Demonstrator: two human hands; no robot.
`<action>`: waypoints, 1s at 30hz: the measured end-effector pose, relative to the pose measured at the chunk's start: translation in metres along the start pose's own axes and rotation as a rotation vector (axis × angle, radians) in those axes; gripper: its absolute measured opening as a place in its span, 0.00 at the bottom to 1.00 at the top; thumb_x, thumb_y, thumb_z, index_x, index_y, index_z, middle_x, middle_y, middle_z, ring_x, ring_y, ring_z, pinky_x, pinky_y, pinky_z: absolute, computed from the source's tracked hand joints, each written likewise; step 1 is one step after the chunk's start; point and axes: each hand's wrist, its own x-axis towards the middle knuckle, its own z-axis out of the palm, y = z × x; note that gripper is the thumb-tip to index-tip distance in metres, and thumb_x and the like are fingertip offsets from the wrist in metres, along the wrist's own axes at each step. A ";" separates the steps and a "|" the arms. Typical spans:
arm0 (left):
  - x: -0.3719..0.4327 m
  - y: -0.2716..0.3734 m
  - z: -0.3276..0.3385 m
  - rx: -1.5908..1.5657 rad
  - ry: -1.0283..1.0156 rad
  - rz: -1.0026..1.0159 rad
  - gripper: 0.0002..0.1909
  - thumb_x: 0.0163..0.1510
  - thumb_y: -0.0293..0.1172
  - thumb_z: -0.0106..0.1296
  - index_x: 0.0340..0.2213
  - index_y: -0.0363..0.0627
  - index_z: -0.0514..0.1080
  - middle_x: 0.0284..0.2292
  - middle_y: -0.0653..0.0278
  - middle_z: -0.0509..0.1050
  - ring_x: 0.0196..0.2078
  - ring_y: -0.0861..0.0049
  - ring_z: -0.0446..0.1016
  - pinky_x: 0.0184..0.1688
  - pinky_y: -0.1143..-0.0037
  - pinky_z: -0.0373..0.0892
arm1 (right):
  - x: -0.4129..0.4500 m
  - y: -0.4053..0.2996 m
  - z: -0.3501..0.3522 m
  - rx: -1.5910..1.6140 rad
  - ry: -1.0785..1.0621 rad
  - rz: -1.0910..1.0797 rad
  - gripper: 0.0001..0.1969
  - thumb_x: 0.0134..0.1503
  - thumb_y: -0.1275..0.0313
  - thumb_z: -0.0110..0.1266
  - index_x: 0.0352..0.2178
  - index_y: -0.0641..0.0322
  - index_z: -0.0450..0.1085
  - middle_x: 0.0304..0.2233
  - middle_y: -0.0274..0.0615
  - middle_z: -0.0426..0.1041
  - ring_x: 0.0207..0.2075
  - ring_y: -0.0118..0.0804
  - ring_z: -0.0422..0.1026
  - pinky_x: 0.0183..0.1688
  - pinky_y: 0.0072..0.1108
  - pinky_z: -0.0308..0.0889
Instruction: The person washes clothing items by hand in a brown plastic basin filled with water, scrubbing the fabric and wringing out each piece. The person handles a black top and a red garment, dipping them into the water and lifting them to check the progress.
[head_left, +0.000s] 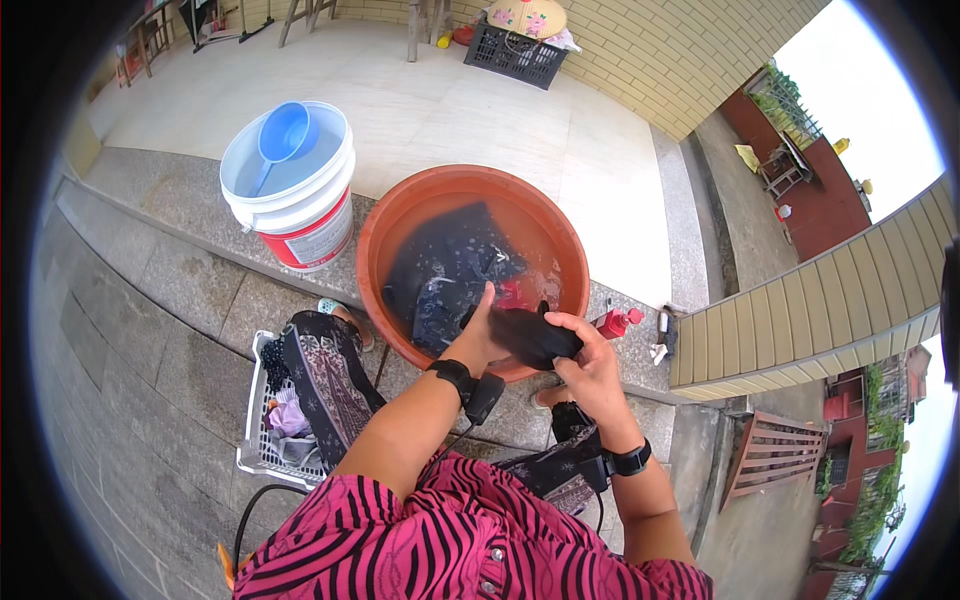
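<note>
Both my hands hold a small black cloth item (534, 335) above the near edge of an orange-brown plastic basin (564, 217). My left hand (480, 334) is at the item's left side, partly behind it, with the thumb pointing up. The fingers and thumb of my right hand (589, 360) pinch its right end. In the basin's water lie dark garments (457, 262) with a small white mark, and a red piece of cloth (516, 295) close to the black item. The item's exact kind cannot be told.
A white bucket (319, 195) holding a blue dipper (286, 133) stands left of the basin. A red pump bottle (613, 324) is right of it. Beside my left leg sits a white plastic basket (251, 420) with clothes. A black crate (514, 56) stands by the brick wall.
</note>
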 end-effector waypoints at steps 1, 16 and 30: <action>-0.005 -0.002 -0.002 0.002 0.002 0.000 0.44 0.49 0.67 0.43 0.53 0.38 0.58 0.52 0.52 0.63 0.53 0.60 0.64 0.57 0.59 0.57 | -0.010 -0.006 0.005 -0.020 -0.048 0.012 0.26 0.41 0.87 0.44 0.45 0.63 0.66 0.41 0.39 0.70 0.43 0.29 0.69 0.45 0.18 0.64; 0.011 -0.021 -0.025 0.190 0.165 0.070 0.14 0.58 0.29 0.40 0.41 0.33 0.69 0.44 0.52 0.71 0.46 0.65 0.71 0.52 0.64 0.67 | 0.081 0.149 -0.037 0.131 0.388 0.056 0.18 0.54 0.74 0.53 0.46 0.66 0.63 0.41 0.39 0.69 0.45 0.30 0.66 0.48 0.19 0.61; -0.016 -0.024 -0.014 0.476 0.021 -0.177 0.40 0.49 0.63 0.48 0.55 0.47 0.59 0.52 0.61 0.65 0.53 0.71 0.66 0.56 0.68 0.61 | 0.049 0.160 -0.006 1.110 0.010 0.520 0.37 0.54 0.44 0.43 0.53 0.65 0.57 0.52 0.52 0.63 0.51 0.48 0.66 0.53 0.35 0.62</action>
